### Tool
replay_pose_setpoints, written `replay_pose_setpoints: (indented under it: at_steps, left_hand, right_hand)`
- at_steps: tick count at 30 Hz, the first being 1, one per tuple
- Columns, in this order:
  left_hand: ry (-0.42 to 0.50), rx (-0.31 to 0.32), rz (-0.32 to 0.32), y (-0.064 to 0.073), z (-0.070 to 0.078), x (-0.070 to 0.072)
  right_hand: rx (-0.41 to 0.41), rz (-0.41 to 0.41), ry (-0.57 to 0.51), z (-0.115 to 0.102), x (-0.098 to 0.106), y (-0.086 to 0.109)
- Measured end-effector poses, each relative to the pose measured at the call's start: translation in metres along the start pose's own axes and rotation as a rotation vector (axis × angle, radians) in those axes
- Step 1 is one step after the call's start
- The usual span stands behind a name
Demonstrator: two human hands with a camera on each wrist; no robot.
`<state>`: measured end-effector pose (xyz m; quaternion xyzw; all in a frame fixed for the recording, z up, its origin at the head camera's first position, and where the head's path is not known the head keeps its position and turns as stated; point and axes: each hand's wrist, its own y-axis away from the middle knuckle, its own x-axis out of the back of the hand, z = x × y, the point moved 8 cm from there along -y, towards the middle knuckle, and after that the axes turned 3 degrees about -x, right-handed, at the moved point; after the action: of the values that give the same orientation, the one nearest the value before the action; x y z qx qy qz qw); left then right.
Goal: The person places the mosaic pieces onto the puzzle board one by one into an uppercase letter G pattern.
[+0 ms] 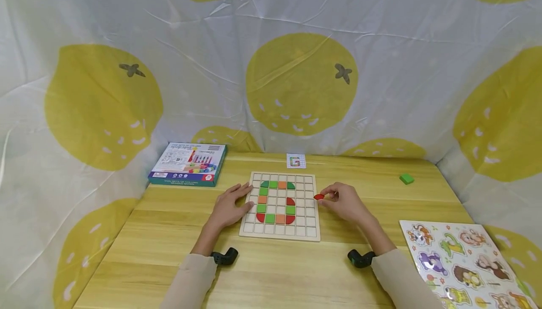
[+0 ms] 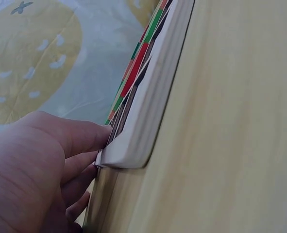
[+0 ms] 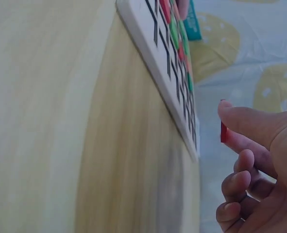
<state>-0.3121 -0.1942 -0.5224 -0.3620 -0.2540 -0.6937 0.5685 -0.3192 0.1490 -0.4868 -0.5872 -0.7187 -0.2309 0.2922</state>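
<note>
A square wooden grid board (image 1: 311, 222) lies flat on the table, with green, orange and red pieces in its squares forming a G-like outline. My left hand (image 1: 229, 207) rests at the board's left side, its thumb and fingertips touching the rim; in the left wrist view the thumb (image 2: 87, 136) lies against the board's corner. Just off the board's right edge, my right hand (image 1: 345, 202) pinches a small red puzzle piece (image 1: 319, 196) between thumb and forefinger. The right wrist view shows this red piece (image 3: 224, 133) edge-on, with the other fingers loosely curled below.
Behind the board lies a small pattern card (image 1: 296, 161) showing a coloured G. A flat toy box (image 1: 188, 163) is at the back left. A green block (image 1: 406, 178) sits at the back right, and an animal picture board (image 1: 461, 262) at the front right. Patterned cloth (image 1: 296, 88) hangs behind.
</note>
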Motion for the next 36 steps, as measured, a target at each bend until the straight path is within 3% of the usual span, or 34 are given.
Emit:
replay_pose_setpoints:
  at_steps: [14,22,36]
  left_hand:
    - [-0.044,0.0,0.018,-0.001,0.006,-0.003]
    - [-0.044,-0.008,0.027,-0.001,0.005,-0.002]
    - [-0.032,-0.007,0.03,-0.001,0.006,-0.001]
  right_hand:
    - [0.016,-0.07,-0.075,-0.036,-0.039,-0.022]
    - [0.055,-0.101,-0.063,-0.052,-0.068,-0.035]
    - [0.02,-0.105,-0.051,-0.054,-0.089,-0.036]
